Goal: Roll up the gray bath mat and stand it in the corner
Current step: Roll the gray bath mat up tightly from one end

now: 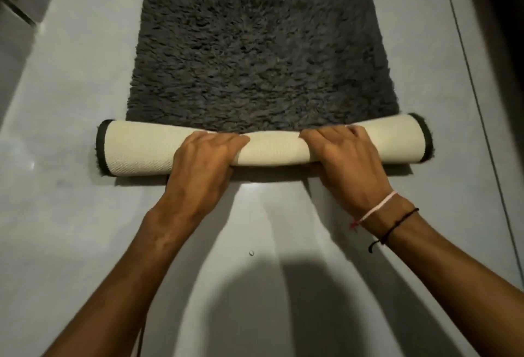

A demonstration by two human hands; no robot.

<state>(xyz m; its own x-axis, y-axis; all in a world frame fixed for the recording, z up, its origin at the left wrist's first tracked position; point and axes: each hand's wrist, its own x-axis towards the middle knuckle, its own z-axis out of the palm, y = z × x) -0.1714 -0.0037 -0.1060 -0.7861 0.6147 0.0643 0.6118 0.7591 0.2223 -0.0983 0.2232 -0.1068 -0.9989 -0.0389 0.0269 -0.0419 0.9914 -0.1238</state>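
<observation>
Head view, steeply downward (close)

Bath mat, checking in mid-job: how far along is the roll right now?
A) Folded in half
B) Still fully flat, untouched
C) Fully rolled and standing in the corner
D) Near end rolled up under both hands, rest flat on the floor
D: the left hand and right hand press on the cream-backed roll, while the bath mat beyond it lies flat.

Both arms outstretched, left hand (pixel 205 155) and right hand (pixel 347 152) palms-down, fingers (pixel 226 139) curled
</observation>
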